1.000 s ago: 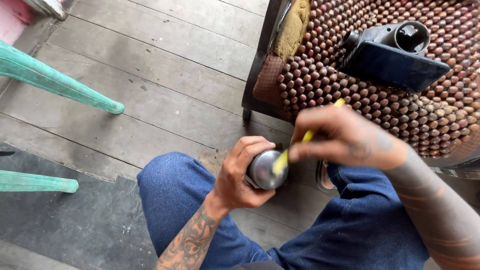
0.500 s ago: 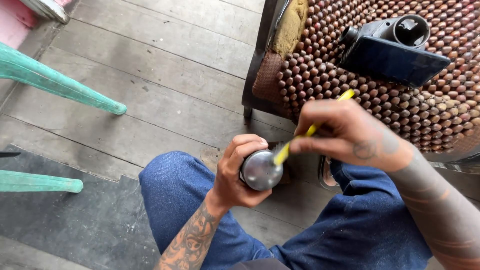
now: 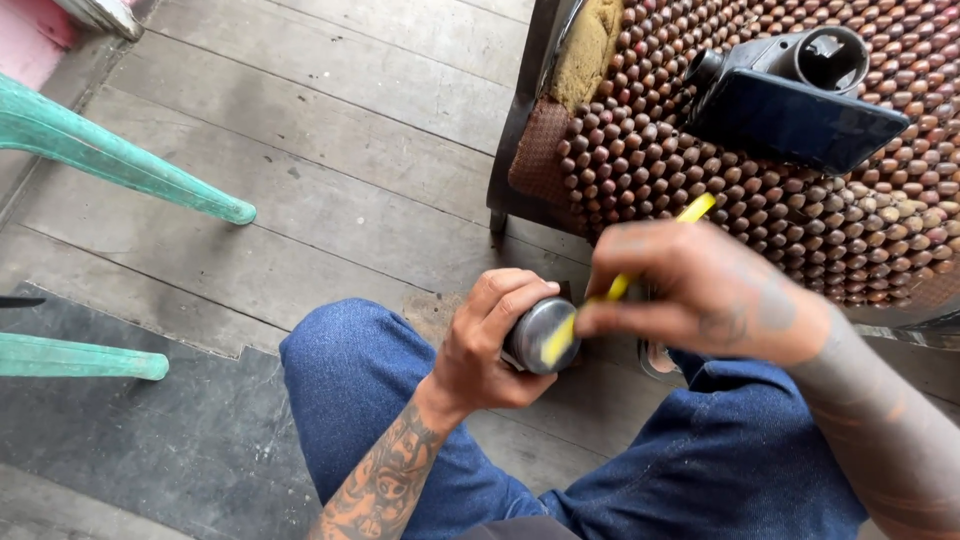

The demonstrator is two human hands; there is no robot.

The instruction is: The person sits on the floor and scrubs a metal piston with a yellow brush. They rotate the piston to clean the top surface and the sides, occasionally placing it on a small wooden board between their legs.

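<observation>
Over lap, your left hand (image 3: 490,345) clenched grey cylinder (image 3: 541,335); right-hand fingers (image 3: 610,318) pinched yellow tool (image 3: 625,282), tip at 3 o'clock. Loose pinch risked slip.

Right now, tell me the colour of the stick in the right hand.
Yellow stick, seen clearly in the head view.

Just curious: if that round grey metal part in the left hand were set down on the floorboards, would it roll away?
Probably: the grey metal part looks cylindrical, so on its side it could roll. It looks solid, likely heavy for its size. Its smooth sheen suggests slipperiness.
</observation>
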